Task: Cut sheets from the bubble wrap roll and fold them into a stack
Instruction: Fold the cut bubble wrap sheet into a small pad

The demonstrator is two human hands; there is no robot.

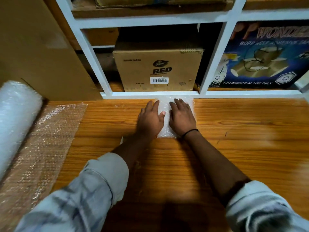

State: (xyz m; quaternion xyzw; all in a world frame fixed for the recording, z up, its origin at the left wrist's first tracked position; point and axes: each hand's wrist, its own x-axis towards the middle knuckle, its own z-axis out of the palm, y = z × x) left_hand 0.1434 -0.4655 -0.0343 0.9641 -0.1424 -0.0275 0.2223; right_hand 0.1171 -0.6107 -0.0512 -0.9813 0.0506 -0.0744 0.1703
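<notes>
My left grip (150,119) and right grip (182,118), both flat with fingers straight and clasping nothing, press down on the folded bubble wrap stack (165,107). The stack lies beneath and between them, at the far edge of the worktop (242,131), against the shelf frame (150,94). Far left: bubble wrap roll (16,114), its loose sheet (46,139) spread beside it.

Both arms extended forward, sleeves rolled to forearm. Left hand (150,118) and right hand (181,117) flat, palms down, fingers straight, side by side, thumbs inward.
</notes>
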